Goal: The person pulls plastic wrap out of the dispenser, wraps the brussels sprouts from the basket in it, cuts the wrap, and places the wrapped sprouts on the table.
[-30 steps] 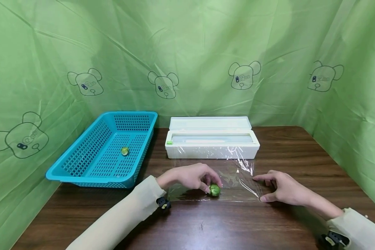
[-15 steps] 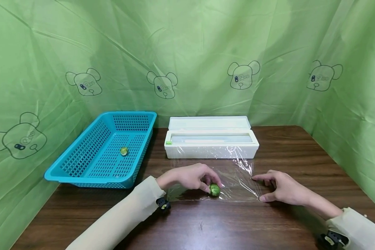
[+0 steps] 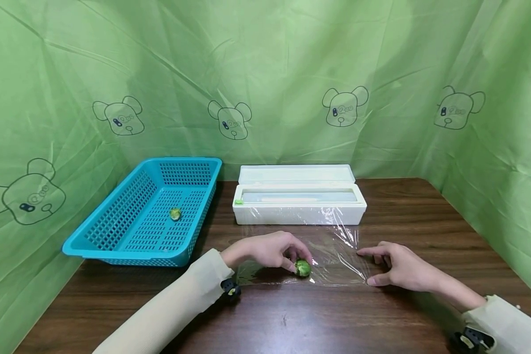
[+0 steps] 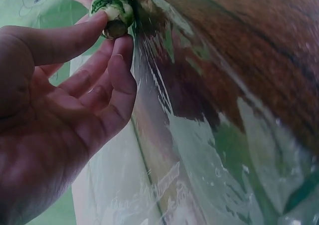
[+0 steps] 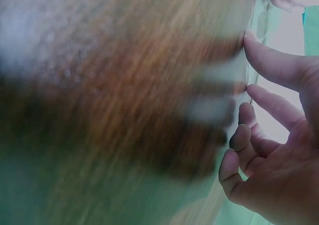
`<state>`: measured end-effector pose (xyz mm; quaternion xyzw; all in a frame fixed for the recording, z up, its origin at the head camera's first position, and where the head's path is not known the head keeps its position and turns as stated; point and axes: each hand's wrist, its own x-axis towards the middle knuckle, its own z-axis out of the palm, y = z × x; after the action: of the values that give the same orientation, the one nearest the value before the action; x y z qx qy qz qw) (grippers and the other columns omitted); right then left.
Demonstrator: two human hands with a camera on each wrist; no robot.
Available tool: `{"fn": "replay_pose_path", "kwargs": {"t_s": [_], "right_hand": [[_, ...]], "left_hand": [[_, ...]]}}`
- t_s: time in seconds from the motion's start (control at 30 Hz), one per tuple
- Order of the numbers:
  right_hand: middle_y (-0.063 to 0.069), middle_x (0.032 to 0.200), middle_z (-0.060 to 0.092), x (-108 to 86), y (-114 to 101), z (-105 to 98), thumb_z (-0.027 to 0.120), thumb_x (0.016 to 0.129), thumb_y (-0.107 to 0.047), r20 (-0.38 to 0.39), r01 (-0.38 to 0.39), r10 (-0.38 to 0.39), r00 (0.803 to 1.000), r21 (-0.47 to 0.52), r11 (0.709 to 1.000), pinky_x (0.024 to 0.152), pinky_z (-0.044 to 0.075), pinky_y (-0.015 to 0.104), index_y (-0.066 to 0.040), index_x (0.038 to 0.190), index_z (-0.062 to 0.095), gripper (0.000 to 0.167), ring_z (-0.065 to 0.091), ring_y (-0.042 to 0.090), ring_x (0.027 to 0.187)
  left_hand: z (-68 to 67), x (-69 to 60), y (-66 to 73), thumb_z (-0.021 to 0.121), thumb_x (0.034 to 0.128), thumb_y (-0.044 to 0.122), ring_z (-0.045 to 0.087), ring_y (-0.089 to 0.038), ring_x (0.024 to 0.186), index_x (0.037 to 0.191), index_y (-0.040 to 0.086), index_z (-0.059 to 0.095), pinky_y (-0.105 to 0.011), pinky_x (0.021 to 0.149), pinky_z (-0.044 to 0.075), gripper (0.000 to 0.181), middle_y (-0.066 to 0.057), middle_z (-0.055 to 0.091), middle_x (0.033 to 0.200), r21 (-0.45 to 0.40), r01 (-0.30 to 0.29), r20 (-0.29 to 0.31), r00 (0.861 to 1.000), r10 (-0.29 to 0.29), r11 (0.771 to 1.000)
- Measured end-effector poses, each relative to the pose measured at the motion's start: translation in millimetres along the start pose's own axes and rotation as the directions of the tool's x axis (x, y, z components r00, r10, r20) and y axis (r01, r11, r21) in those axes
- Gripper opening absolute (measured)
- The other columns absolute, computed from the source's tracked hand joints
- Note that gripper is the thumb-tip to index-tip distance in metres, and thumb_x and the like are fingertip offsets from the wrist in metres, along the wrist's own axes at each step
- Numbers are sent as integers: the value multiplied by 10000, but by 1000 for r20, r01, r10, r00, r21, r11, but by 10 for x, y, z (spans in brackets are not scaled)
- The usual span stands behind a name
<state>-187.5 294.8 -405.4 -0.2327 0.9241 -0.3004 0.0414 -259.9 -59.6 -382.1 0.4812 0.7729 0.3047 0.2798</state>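
The left hand [image 3: 278,250] pinches the green sprout [image 3: 303,269] in its fingers, left of the right hand [image 3: 400,267], whose parted thumb and forefinger touch the clear film [image 3: 336,269].

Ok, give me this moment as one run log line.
Left grip: pinches green sprout over clear film | right grip: touches film's right edge | blue basket: one yellowish sprout | white box: open

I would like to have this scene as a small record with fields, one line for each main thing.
Left hand: pinches a sprout over the film
Right hand: touches the film's right edge
Film: clear, runs from the box onto the table
Box: white, lid open
Basket: blue, left of the box, second sprout inside
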Motion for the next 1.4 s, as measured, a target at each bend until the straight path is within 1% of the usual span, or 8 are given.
{"fn": "replay_pose_path", "kwargs": {"t_s": [0.43,0.73,0.83,0.97,1.1,1.2,1.33,1.4], "right_hand": [[-71,895,567,-51,47,15,929,811,-278,-36,144,-142,989,33,989,588,367,239,-59,1341,712,614,428,104,704],[-37,899,551,-83,48,-19,922,821,-254,-28,125,-124,992,46,991,610,391,248,-50,1361,699,619,455,103,730],[-32,926,566,-97,18,-26,932,809,-262,-23,111,-110,994,59,992,647,415,267,-44,1349,703,626,480,113,771],[-48,974,608,-140,-43,-21,941,799,-303,-43,120,-118,992,53,991,670,433,288,-95,1306,733,586,508,133,811],[-81,999,630,-187,-95,-7,950,782,-339,-56,162,-160,985,29,986,673,443,281,-187,1179,782,457,536,125,822],[-118,1008,626,-189,-114,14,956,763,-348,-50,214,-214,975,-11,977,706,461,277,-260,1066,790,356,558,105,849],[-146,993,611,-168,-114,42,966,741,-281,-43,268,-270,962,-38,963,712,474,272,-303,958,774,291,571,90,848],[-150,978,622,-162,-104,52,966,740,-222,-44,282,-283,958,-25,959,707,481,271,-298,930,769,284,580,81,837]], "left_hand": [[3,-20,-12,772,897,-74,667,-65,888,1320,110,723,-231,828,535,464,38,712,1172,22,31,-9,999,-31,999],[-32,-108,-16,765,881,-121,684,-71,907,1369,76,680,-238,825,551,533,-12,702,1281,8,48,-53,997,-47,999],[-57,-232,-12,790,883,-63,678,-79,925,1439,88,624,-250,829,553,599,-57,684,1337,25,72,-94,993,-70,997],[-86,-500,33,860,870,81,657,-145,956,1458,79,580,-275,847,541,651,-79,671,1320,120,112,-153,984,-93,986],[-59,-767,64,925,819,184,631,-202,886,1174,83,688,-281,774,524,439,-50,689,1042,214,146,-181,978,-108,966],[-2,-918,69,961,776,218,597,-156,806,942,142,688,-271,715,503,328,-4,644,866,253,192,-169,974,-152,948],[71,-1042,47,973,759,191,556,-63,743,831,193,670,-250,689,489,311,62,604,793,278,236,-154,968,-199,931],[95,-1072,29,957,773,145,559,-41,722,823,191,676,-244,674,498,289,83,600,774,263,236,-148,968,-202,935]]}}
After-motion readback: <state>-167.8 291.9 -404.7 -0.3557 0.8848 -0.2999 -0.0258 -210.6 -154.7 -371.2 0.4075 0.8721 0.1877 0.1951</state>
